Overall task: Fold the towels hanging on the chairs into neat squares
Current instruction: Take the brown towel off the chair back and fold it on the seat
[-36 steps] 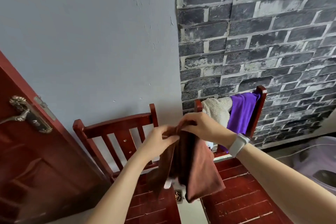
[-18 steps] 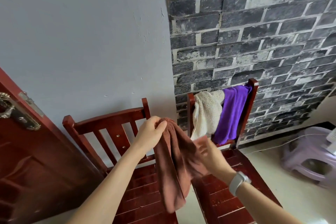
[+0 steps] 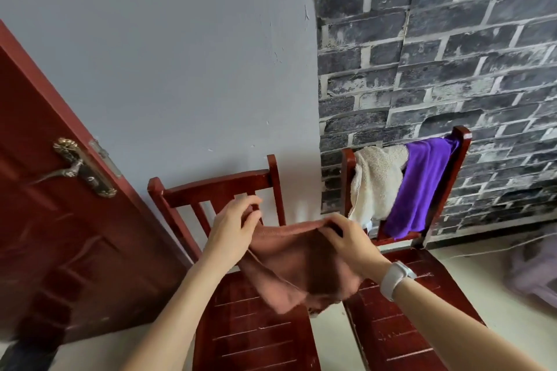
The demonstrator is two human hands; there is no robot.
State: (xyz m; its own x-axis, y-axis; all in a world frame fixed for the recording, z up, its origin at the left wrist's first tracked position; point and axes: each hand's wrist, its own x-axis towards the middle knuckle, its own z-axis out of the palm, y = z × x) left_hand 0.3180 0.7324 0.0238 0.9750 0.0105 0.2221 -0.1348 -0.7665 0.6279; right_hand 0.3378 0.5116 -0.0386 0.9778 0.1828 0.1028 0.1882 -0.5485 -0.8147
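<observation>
A brown towel hangs in the air between two red wooden chairs, its top edge stretched level. My left hand pinches its left top corner and my right hand pinches the right top corner; the towel sags below them over the gap between the seats. On the right chair's backrest hang a cream towel and, to its right, a purple towel. The left chair's backrest carries nothing.
A dark red door with a brass handle stands at the left. A grey wall and a brick-pattern wall rise behind the chairs. A pale purple stool sits blurred on the floor at the right.
My right hand has come back up and taken the towel's right corner. The towel, which dangled from my left hand alone, is now spread between both hands.
</observation>
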